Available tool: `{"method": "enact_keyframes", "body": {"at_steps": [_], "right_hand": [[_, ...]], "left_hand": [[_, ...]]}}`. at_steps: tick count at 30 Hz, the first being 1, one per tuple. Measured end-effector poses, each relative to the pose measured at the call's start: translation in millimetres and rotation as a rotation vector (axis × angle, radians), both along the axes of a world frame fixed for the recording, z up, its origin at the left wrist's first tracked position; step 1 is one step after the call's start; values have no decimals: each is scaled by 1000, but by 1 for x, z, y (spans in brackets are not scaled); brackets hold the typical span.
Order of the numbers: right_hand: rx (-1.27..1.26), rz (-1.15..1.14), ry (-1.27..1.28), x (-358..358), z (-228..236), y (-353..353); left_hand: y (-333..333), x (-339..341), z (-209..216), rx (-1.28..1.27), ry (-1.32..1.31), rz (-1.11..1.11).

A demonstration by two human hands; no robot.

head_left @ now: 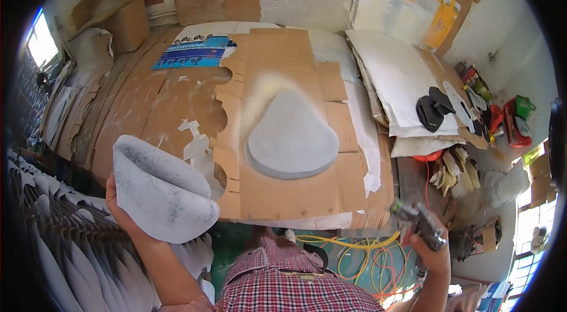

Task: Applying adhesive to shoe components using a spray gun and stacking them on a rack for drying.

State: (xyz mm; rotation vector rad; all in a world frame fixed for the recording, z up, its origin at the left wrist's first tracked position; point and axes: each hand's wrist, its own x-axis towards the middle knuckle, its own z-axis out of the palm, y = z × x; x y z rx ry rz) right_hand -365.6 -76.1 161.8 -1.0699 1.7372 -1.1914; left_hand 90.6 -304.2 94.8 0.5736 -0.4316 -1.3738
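On the left, a grey-white curved sheet, bent into a fold and speckled dark, hangs from my left hand; my fingers are closed at its outer edge and partly hidden behind it. My right hand is wrapped round a dark spray gun at the lower right, its front end pointing up and left. Between the hands, a grey rounded-triangle foam pad lies flat on brown cardboard on the worktable. Neither hand touches the pad.
Many grey-white pieces stand racked at lower left. Yellow and orange hoses loop over the green floor. White sheets are stacked at right with a black object. A blue printed card lies at far left.
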Motion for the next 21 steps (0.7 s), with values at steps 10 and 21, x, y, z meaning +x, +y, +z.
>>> {"method": "enact_keyframes", "body": {"at_steps": [10, 21], "right_hand": [[-115, 66, -66, -46, -17, -12], [-34, 164, -109, -97, -29, 14]], "left_hand": [[0, -43, -4, 10, 16, 41], [3, -76, 2, 66, 86, 38]]}}
